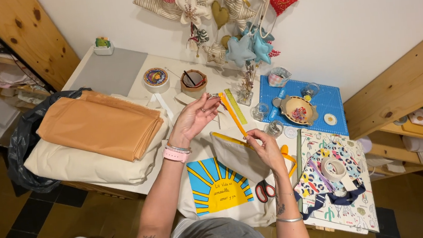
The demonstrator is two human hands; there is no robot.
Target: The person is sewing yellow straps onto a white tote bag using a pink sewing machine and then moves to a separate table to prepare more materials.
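Near the frame's middle, above the bench [115, 71], the left hand [194, 118] pinches a small pin while the right hand [265, 147] grasps the grey pouch's [238, 157] yellow zipper tape [232, 113]; judging by this, pinning is underway, needing careful alignment.

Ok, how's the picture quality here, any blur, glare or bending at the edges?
Head view: even, soft light with faint shadows and no strong glare; the left hand, the right hand and the yellow strip look sharp; the wide lens bows the wooden shelf and the table outward near the edges.
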